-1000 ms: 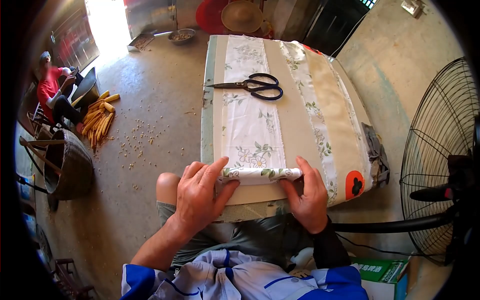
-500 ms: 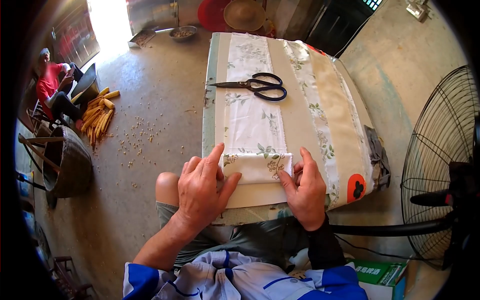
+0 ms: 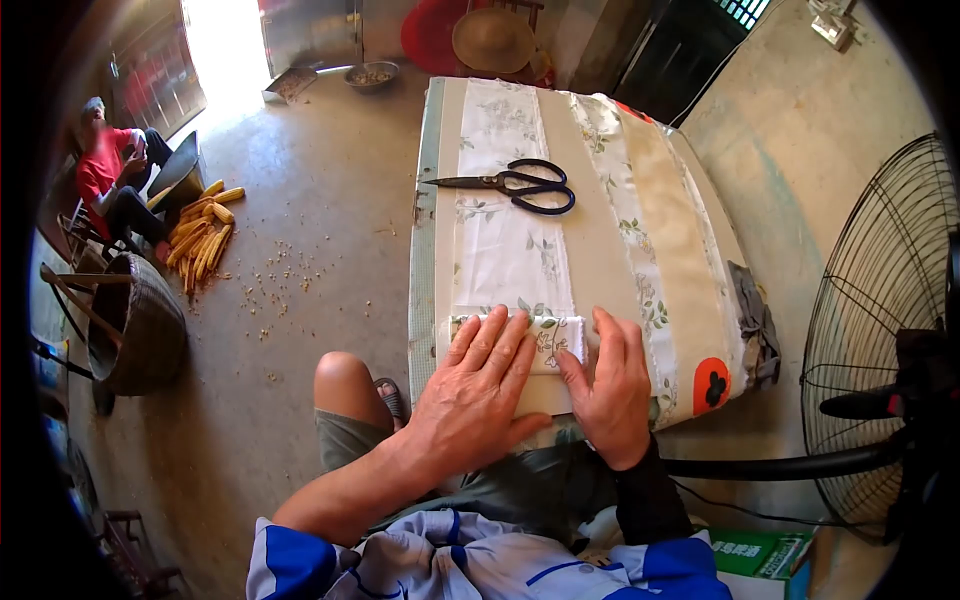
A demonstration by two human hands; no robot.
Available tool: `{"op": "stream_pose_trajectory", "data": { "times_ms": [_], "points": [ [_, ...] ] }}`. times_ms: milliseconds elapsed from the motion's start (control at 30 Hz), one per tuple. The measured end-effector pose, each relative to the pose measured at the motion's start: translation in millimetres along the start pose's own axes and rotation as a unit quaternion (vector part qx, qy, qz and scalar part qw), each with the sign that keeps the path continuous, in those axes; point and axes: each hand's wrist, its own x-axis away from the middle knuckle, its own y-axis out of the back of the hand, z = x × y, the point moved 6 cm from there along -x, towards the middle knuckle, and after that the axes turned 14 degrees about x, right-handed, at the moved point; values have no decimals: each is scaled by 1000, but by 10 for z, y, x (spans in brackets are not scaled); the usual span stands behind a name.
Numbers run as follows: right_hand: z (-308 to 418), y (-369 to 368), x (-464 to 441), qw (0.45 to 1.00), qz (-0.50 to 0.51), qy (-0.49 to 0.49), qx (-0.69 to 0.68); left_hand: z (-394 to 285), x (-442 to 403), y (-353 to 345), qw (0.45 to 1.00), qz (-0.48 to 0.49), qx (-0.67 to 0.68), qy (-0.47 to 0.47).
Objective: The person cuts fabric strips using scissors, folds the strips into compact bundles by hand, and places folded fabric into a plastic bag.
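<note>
A white floral cloth strip [image 3: 508, 245] runs lengthwise along the padded table, its near end folded over into a flat bundle [image 3: 563, 342]. My left hand [image 3: 455, 400] lies flat over the left part of this fold with its fingers stretched out, hiding much of it. At the right end, the thumb of my right hand [image 3: 615, 400] touches the fold's edge while the fingers reach forward, apart from the thumb. Farther up, black-handled scissors [image 3: 540, 187] rest across the strip, their blades closed and pointing left.
More fabric strips [image 3: 645, 250] cover the table's right side. A black floor fan [image 3: 880, 330] stands at right. On the floor at left are a woven basket [image 3: 137, 325], a corn pile [image 3: 203, 235] and scattered kernels. A person in red [image 3: 100, 165] sits beyond.
My left hand has moved right from the fold's left edge and flattened on top of it. My right hand has stayed at the right end. The view has shifted slightly.
</note>
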Motion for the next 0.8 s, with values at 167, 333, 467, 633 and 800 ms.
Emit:
{"op": "stream_pose_trajectory", "data": {
  "times_ms": [167,333,467,633,800],
  "points": [
    [206,39,34,988,14,147,-47,19,24,-10,1000,7,1,-8],
    [184,-176,91,973,119,196,-19,-11,13,46,1000,17,-16,1],
    [52,-203,92,971,147,189,-2,14,52,156,1000,16,-15,7],
    [69,-195,106,973,134,188,10,129,146,184,999,-23,26,13],
    [108,-75,196,973,116,199,11,28,224,222,998,-57,-5,9]
  ]
}}
